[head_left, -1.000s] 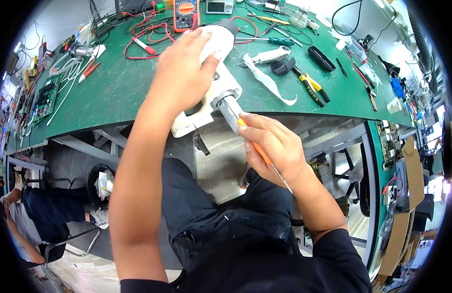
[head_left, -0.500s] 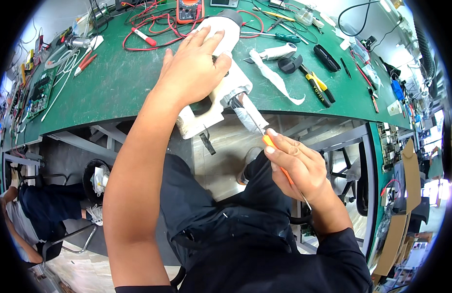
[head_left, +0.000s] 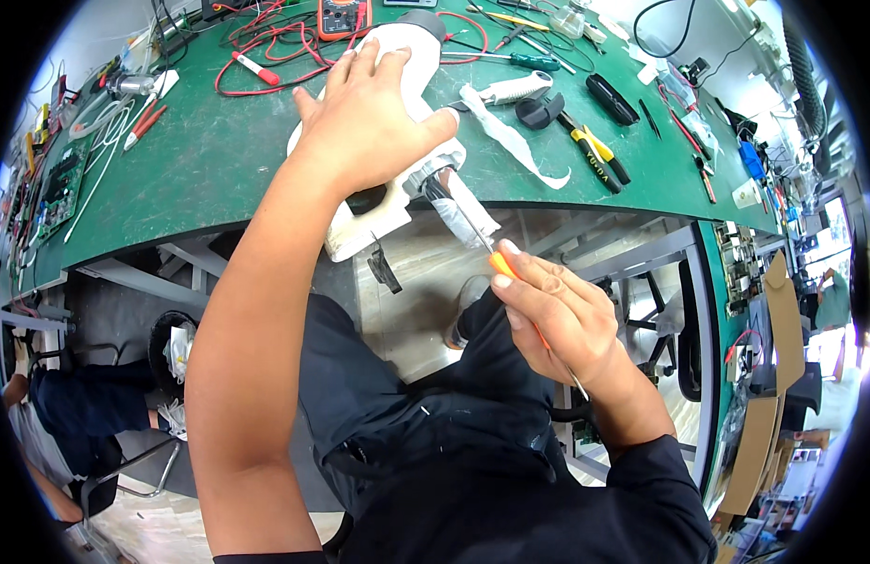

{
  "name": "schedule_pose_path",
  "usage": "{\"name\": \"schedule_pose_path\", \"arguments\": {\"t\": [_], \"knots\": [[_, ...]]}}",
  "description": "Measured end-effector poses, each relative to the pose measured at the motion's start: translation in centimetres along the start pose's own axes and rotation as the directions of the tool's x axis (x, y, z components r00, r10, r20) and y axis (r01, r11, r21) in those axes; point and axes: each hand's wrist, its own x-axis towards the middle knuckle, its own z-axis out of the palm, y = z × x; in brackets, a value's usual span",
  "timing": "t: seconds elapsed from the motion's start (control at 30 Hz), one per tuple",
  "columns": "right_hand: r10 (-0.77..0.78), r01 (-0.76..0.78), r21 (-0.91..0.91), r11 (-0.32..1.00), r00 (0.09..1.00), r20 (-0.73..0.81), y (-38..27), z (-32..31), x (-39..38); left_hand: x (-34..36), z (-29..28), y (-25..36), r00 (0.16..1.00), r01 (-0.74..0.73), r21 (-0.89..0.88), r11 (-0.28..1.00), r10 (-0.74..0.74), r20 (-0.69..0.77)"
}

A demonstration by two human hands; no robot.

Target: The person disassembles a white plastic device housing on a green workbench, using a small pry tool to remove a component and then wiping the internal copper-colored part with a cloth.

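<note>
My left hand (head_left: 364, 127) lies with fingers spread over a white plastic device (head_left: 408, 66), which has a dark cap and overhangs the table's front edge. A grey-white wrapped cylindrical piece (head_left: 463, 211) sticks out of its near end. My right hand (head_left: 557, 310) is closed on an orange-handled screwdriver (head_left: 503, 265), whose thin shaft points up at that piece; a metal rod also shows below the fingers. A black strip (head_left: 384, 268) hangs beneath the device.
On the green table (head_left: 209, 160) are a multimeter (head_left: 344, 19), red leads, yellow-black pliers (head_left: 596, 155), a knife (head_left: 505, 89) and a circuit board (head_left: 59, 188). A bin (head_left: 172, 348) and a seated person's legs (head_left: 87, 404) are at lower left; cardboard (head_left: 778, 348) stands at right.
My left hand has shifted over the device with its fingers spreading. My right hand and screwdriver have moved down and right, away from the device's near end.
</note>
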Motion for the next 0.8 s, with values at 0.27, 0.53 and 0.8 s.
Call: {"name": "schedule_pose_path", "arguments": {"t": [0.27, 0.53, 0.8], "knots": [[0.01, -0.01, -0.02, 1.0, 1.0, -0.02, -0.4, 0.2, -1.3, 0.0, -0.1, 0.0, 1.0, 0.002, -0.011, 1.0, -0.002, 0.005], [0.193, -0.188, 0.118, 0.975, 0.981, -0.029, -1.2, -0.8, -0.9, 0.1, -0.2, -0.1, 1.0, 0.0, -0.012, 1.0, 0.0, 0.001], [0.122, -0.121, 0.058, 0.991, 0.992, -0.021, -2.4, -0.4, -2.0, -0.3, -0.3, 0.3, 0.999, -0.028, -0.026, 0.999, 0.028, 0.025]]}}
